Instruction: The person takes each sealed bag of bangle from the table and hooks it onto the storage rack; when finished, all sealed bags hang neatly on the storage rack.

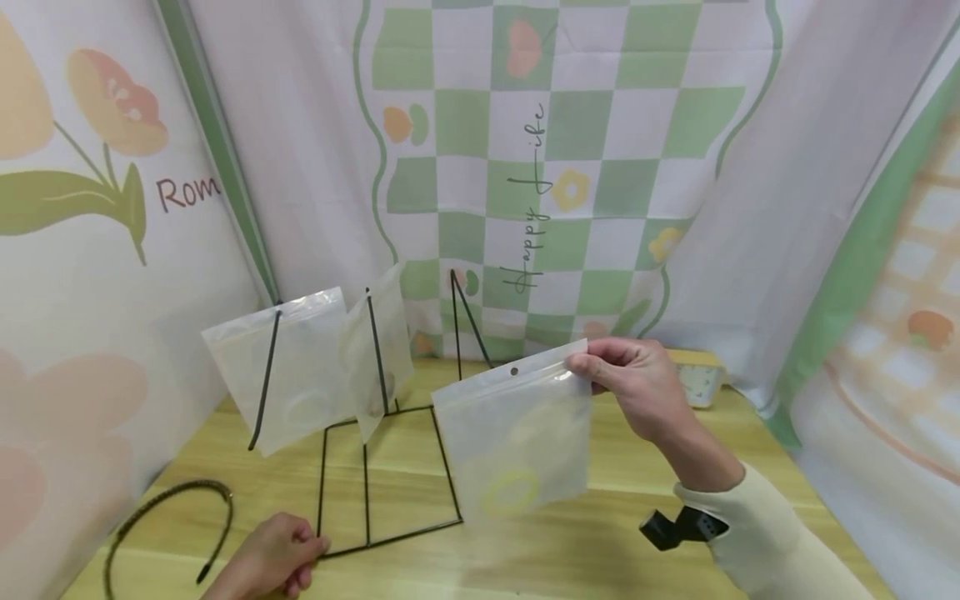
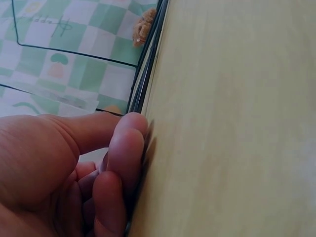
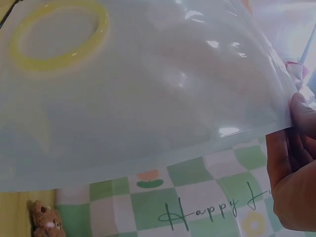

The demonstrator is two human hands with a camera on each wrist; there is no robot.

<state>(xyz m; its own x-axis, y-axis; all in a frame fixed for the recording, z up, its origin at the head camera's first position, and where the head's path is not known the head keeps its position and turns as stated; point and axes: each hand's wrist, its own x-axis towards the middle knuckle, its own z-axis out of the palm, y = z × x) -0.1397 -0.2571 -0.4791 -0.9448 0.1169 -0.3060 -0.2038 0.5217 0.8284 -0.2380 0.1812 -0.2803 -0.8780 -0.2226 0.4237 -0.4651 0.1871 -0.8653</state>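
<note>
In the head view, my right hand [image 1: 637,387] pinches the top right corner of a frosted zip bag [image 1: 540,442] with a hang hole in its header. A yellow ring [image 3: 49,64] shows through the bag in the right wrist view; another pale shape inside is unclear. My left hand [image 1: 273,550] holds the front left corner of a black wire display rack [image 1: 405,535], thumb and fingers about the bar low at the tabletop. Two more frosted zip bags, one at the left [image 1: 307,367] and one turned edgewise [image 1: 390,342], hang on the rack's arms.
A dark braided hoop, like a headband [image 1: 168,489], lies on the wooden table [image 1: 570,550] at the left. Behind my right hand stands a yellow-framed clock [image 1: 701,379]. A small brown teddy bear [image 3: 47,219] sits at the back. Printed curtains enclose the table.
</note>
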